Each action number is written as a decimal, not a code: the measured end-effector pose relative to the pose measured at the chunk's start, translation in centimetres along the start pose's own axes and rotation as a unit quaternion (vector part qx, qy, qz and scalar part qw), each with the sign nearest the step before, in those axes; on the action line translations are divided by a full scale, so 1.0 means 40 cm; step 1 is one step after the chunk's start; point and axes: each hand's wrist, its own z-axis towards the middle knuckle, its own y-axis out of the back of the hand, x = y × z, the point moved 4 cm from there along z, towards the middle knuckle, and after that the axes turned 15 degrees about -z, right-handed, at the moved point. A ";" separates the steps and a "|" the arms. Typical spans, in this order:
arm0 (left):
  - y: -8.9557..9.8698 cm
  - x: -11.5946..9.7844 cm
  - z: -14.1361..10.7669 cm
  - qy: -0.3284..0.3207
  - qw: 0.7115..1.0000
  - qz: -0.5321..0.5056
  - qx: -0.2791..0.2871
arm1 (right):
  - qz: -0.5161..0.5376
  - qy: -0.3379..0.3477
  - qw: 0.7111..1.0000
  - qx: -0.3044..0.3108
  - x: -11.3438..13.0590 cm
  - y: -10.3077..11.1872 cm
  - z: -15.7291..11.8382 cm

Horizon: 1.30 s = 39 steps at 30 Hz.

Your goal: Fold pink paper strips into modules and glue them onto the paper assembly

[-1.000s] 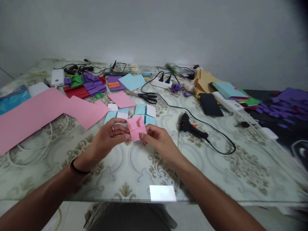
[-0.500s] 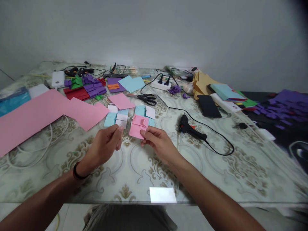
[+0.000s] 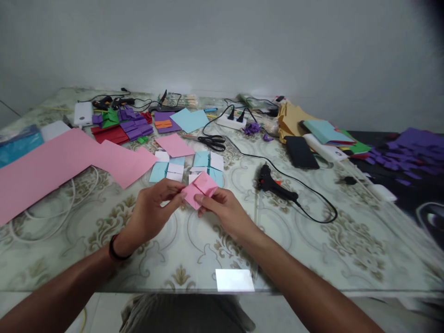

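Note:
A small folded square of pink paper is held up off the table between my two hands. My left hand pinches its left corner between thumb and fingers. On the right side, my right hand grips the same paper, thumb on its front face. Just beyond it lie folded light-blue and white papers, one group at the left and another partly hidden behind the pink square. A flat pink sheet lies behind these.
A black glue gun with its cord rests at the right. Black-handled scissors and a white power strip lie further back. Large pink sheets spread over the left side. A white card lies at the front edge.
My left hand has come over and taken hold of the pink paper's left corner. The paper has turned to a tilt, still gripped by my right hand.

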 end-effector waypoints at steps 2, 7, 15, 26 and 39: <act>-0.002 0.000 0.001 0.009 1.000 -0.026 0.006 | -0.002 0.006 1.000 -0.012 -0.007 0.004 0.001; -0.011 0.012 0.002 0.051 0.990 -0.131 0.019 | 0.019 0.008 0.999 -0.026 -0.013 0.003 0.003; -0.011 0.020 -0.001 0.066 0.989 -0.132 0.013 | 0.001 0.002 0.999 -0.045 -0.010 0.003 0.004; 0.020 0.004 0.016 0.056 0.990 -0.111 -0.064 | 0.026 0.016 0.998 0.055 0.025 0.004 -0.004; 0.024 0.018 0.021 0.086 0.989 -0.110 -0.044 | -0.666 0.002 0.697 -0.265 0.053 0.475 -0.090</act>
